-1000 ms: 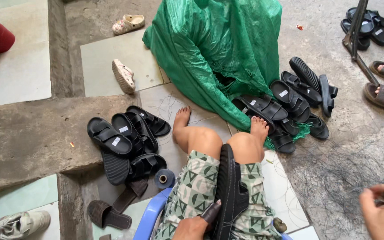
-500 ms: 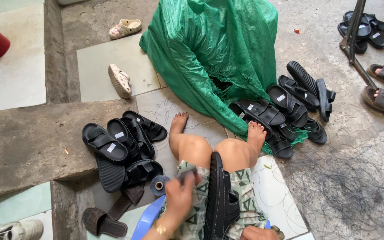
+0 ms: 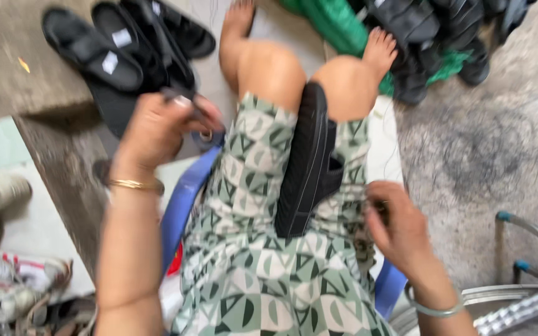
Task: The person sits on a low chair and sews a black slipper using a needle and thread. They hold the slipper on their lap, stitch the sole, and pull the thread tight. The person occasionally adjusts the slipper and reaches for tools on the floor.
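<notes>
A black sandal (image 3: 309,168) lies lengthwise on my lap, on the green patterned dress (image 3: 250,261), between my bare knees. My left hand (image 3: 157,127), with a gold bangle at the wrist, is raised left of the knee. Its fingers are closed on a small dark object (image 3: 182,99) that is too blurred to make out. My right hand (image 3: 400,227), wearing a silver bangle, rests with bent fingers on the dress edge at my right thigh, just right of the sandal. Whether it pinches anything is unclear.
Several black sandals (image 3: 119,50) lie heaped on the floor at upper left. More sandals (image 3: 418,31) lie on a green plastic sack (image 3: 337,25) by my feet. I sit on a blue chair (image 3: 185,193). White sneakers (image 3: 1,193) are at left, a metal frame (image 3: 530,298) at lower right.
The view has tilted down and closer to my lap. My left hand has lifted to the left of my knee. My right hand now rests on the right thigh.
</notes>
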